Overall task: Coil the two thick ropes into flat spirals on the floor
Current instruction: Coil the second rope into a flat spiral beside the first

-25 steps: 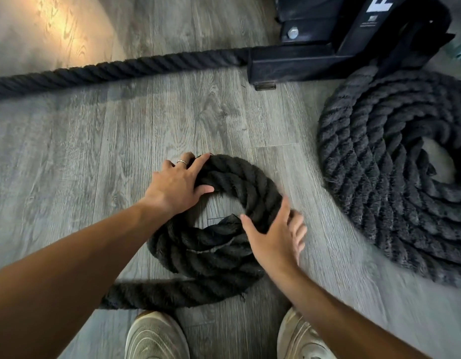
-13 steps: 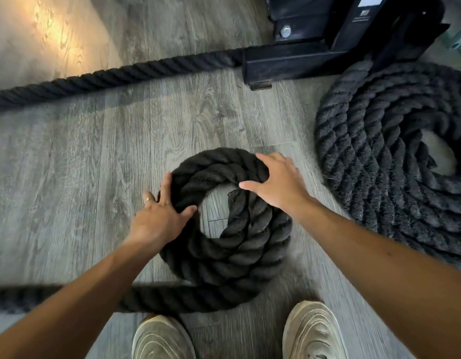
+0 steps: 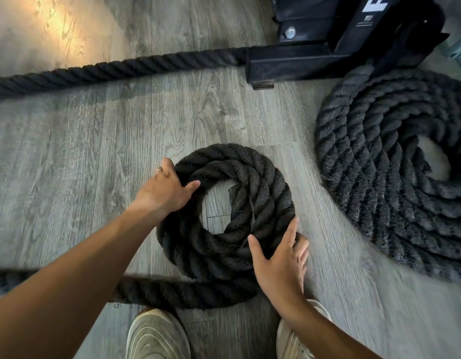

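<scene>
Gripping the small coil (image 3: 225,216) at its far left edge, the left hand (image 3: 166,190) curls fingers and thumb around the outer turn. The right hand (image 3: 281,260) lies flat, fingers straight, pressing the near right rim. A loose tail (image 3: 172,292) runs left past pale shoes (image 3: 157,335). The big finished coil (image 3: 395,177) sits to the right, by a black frame (image 3: 328,35).

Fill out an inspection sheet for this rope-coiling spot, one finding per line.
Surface: grey wood-look floor.
Job's things: small coil started, its tail running off left; large coil wound flat at right.
Clutter: nothing seen.
Grippers: left hand grips the small coil's far left edge; right hand lies flat against its near right edge.
Cables: straight rope stretch leading to the frame.
Surroundings: black metal frame; two pale shoes.
</scene>
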Available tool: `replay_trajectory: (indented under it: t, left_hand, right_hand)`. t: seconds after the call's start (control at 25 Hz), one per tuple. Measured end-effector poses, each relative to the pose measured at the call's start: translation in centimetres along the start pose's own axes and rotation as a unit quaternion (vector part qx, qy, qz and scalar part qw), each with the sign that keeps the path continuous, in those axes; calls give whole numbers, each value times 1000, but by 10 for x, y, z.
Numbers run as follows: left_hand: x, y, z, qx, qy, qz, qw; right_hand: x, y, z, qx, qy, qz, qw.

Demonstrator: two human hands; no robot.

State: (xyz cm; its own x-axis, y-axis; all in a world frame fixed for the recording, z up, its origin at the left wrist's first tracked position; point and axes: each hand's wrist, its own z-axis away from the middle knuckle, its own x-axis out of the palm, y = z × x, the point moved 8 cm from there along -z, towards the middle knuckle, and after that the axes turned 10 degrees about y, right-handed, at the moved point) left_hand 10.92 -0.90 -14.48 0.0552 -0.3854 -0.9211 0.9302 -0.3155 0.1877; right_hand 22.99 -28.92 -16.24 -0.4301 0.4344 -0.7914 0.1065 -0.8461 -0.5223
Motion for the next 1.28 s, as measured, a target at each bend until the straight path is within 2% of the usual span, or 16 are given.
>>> replay_trajectory:
  t: [0.08, 0.16, 0.24, 0.36, 0.48, 0.56, 0.68, 0.8, 0.92, 1.04, 1.28]
  left_hand:
    - [3, -5, -5, 21, -11, 4, 1000]
    - [2, -16, -4, 15, -13, -7, 1000]
    - [-1, -28, 5, -20, 8, 28, 999]
    - [19, -60, 41, -108, 30, 156, 981]
    - [48, -81, 83, -191, 2, 293, 937]
    - [53, -83, 92, -211, -9, 330, 920]
    - [34, -85, 69, -216, 7, 365, 906]
    - [3, -83, 21, -175, 35, 399, 900]
    - [-5, -73, -10, -135, 27, 389, 911]
    - [-1, -72, -14, -129, 40, 379, 915]
    - [38, -118, 57, -258, 55, 444, 856]
  right_hand:
    - [4, -7, -5, 0, -25, -44, 999]
    - [2, -17, -21, -43, -34, -29, 998]
    - [1, -28, -50, -86, -54, 5, 995]
    - [-4, -63, -96, -152, -87, 15, 984]
    - [-15, -94, -123, -215, -42, 13, 975]
    - [-14, -91, -125, -185, -15, -3, 983]
    - [-12, -47, -107, -44, 32, -75, 996]
    - [-16, 5, -66, 71, 58, -140, 986]
    - [-13, 22, -38, 55, 46, -115, 991]
    - [-12, 17, -49, 35, 28, -119, 992]
    - [-16, -53, -131, -43, 1, -97, 994]
